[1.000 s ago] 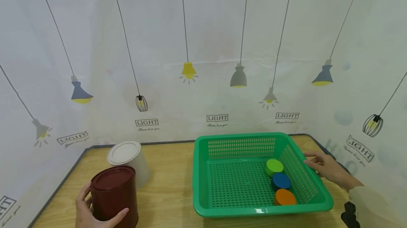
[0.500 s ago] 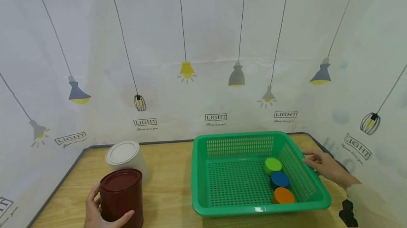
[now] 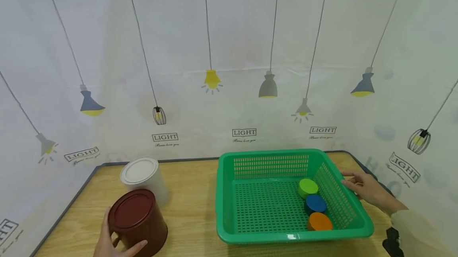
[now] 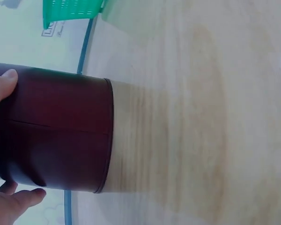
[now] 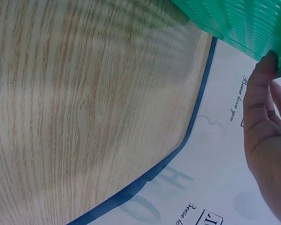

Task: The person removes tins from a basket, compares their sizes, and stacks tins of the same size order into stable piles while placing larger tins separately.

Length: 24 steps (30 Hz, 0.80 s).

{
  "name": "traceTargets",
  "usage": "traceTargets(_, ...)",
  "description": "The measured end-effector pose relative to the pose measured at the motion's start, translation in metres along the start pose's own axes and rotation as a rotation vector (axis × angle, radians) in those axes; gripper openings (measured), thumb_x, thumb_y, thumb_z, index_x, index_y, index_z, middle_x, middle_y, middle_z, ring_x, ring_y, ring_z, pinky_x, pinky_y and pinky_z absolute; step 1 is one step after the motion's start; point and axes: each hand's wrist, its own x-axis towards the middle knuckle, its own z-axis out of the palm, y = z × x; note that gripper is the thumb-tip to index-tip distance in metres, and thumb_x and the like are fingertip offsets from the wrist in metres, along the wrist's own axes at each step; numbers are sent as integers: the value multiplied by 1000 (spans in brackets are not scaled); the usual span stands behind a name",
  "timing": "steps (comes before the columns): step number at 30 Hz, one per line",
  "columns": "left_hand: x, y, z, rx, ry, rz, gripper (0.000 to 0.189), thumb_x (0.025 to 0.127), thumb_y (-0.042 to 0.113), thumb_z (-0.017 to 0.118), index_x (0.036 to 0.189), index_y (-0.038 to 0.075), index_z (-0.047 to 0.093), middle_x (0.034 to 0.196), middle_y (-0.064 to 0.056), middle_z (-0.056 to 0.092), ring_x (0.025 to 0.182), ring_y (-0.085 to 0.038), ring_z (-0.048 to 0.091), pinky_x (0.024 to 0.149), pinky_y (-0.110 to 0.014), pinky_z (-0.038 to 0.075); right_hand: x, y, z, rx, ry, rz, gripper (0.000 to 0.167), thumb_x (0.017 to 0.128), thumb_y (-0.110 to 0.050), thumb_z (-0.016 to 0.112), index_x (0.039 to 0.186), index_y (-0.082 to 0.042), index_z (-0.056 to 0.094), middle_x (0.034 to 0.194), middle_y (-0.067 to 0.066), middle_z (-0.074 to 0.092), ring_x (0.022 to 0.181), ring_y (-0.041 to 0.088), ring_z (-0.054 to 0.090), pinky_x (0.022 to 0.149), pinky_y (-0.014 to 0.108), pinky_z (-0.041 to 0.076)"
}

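My left hand grips a dark red lidded canister, which leans with its top to the left. In the left wrist view the canister's side shows a seam, with the thumb and fingertips on opposite sides. My right hand holds the right rim of a green plastic basket, and a fingertip lies against the basket's wall in the right wrist view. Along the right of the basket sit a lime green disc, a blue disc and an orange disc.
A white lidded canister stands just behind the dark red one, partly covered by it. The wooden table has a dark edge and meets white walls printed with lamps at the back and sides.
The dark red canister shifted right with my left hand, then tilted so its top leans left and its base swings right. My right hand stays at the basket's rim.
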Motion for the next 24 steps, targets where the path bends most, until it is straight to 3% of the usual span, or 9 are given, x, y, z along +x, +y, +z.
traceTargets(5, 7, 5, -3, -20, -26, 26, 128, 62, 31, 80, 137, 25, -24, 138, -25, 14, 115, -45, 28, 75, -63, 38, -1, 1, 1, 9, 7, 5, 56, 94, -27, 45, 130, 12, 29, 98, 17, 54, 72, 19, 50, 63, 34, 48)
traceTargets(10, 18, -7, -4, -70, -15, 75, 125, 63, 23, 81, 138, 27, -19, 134, -21, 19, 118, -39, 23, 78, -65, 34, -1, -1, 2, 19, 1, 14, 58, 93, -29, 45, 131, 11, 29, 99, 18, 54, 77, 21, 52, 64, 35, 48)
traceTargets(12, 22, -16, -4, -64, -4, 80, 127, 63, 22, 81, 137, 26, -22, 133, -22, 20, 117, -40, 24, 77, -67, 32, -2, -2, 2, 23, 1, 27, 58, 93, -30, 46, 131, 10, 29, 100, 17, 54, 78, 21, 52, 65, 35, 48)
traceTargets(15, 22, -16, -5, -14, -1, 69, 133, 63, 25, 81, 131, 26, -34, 134, -28, 17, 118, -45, 23, 79, -67, 29, -2, -2, 1, 18, -1, 18, 58, 93, -30, 46, 130, 11, 29, 100, 18, 54, 78, 21, 52, 65, 36, 48)
traceTargets(18, 18, -2, -7, -13, -9, 61, 136, 63, 20, 81, 127, 21, -39, 135, -33, 11, 121, -48, 16, 85, -67, 23, -2, -2, 1, 13, 7, 20, 59, 93, -31, 46, 131, 11, 30, 99, 17, 54, 78, 21, 52, 64, 36, 48)
traceTargets(21, 14, 16, -12, 21, 2, 91, 135, 62, 16, 80, 130, 13, -36, 134, -37, 6, 122, -50, 11, 89, -67, 16, -1, -2, 1, 6, 14, 12, 58, 93, -30, 47, 131, 10, 30, 99, 17, 54, 80, 21, 52, 65, 36, 49)
traceTargets(24, 12, 33, -20, 147, 68, 191, 133, 59, 22, 82, 135, 5, -25, 134, -38, 3, 120, -52, 8, 90, -67, 11, 0, 0, 1, -1, 15, 7, 57, 93, -30, 47, 131, 10, 30, 99, 17, 53, 79, 21, 52, 65, 37, 49)
